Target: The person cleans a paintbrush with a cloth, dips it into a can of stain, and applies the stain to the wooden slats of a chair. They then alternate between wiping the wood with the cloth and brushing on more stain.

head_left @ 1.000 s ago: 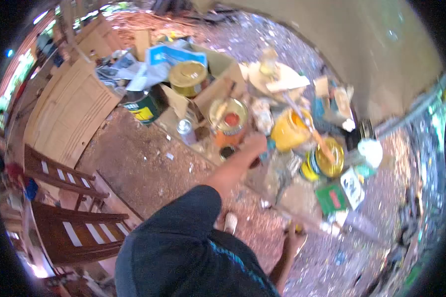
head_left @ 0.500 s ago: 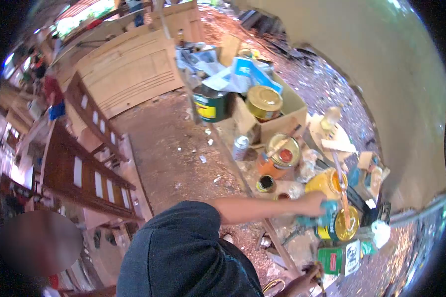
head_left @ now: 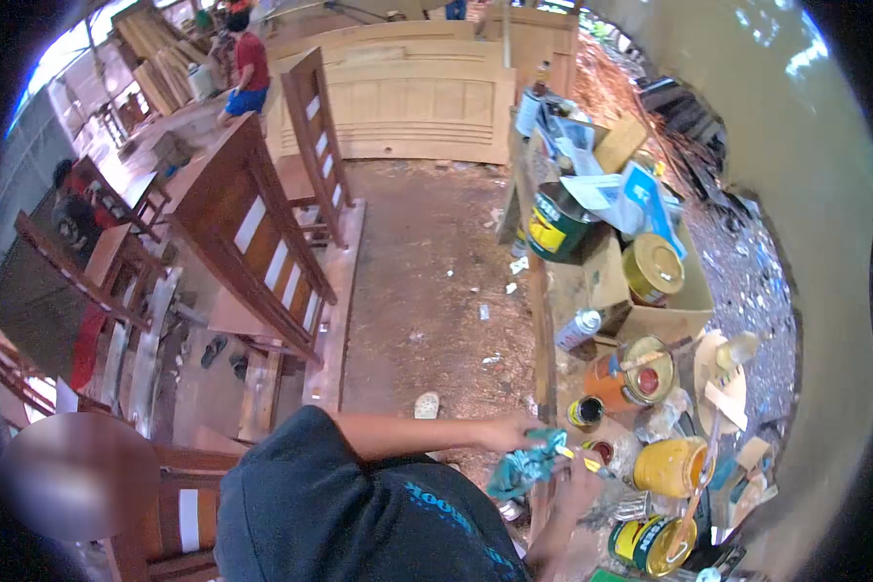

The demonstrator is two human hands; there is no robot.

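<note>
A crumpled teal cloth (head_left: 526,468) is gripped in my left hand (head_left: 510,433), over the near edge of the workbench. My right hand (head_left: 576,488) is closed right beside it, the two almost touching. A thin yellow-and-white stick-like thing (head_left: 584,458) shows at my right fingers; its kind is too small to tell, and one end seems to meet the cloth. Just beyond my hands are a small open can with dark red contents (head_left: 601,451), a yellow tub (head_left: 664,468) and a green-and-yellow paint can (head_left: 645,543) with a stick across its lid.
Along the bench stand an orange can (head_left: 616,380), a spray can (head_left: 579,330) and a cardboard box (head_left: 606,276) holding a gold-lidded can. Brown wooden chairs (head_left: 238,228) line the left. A person in a red shirt (head_left: 250,63) is at the back.
My left hand has drawn back from the cans with the teal cloth. My right hand has come up beside it. The view has swung left.
</note>
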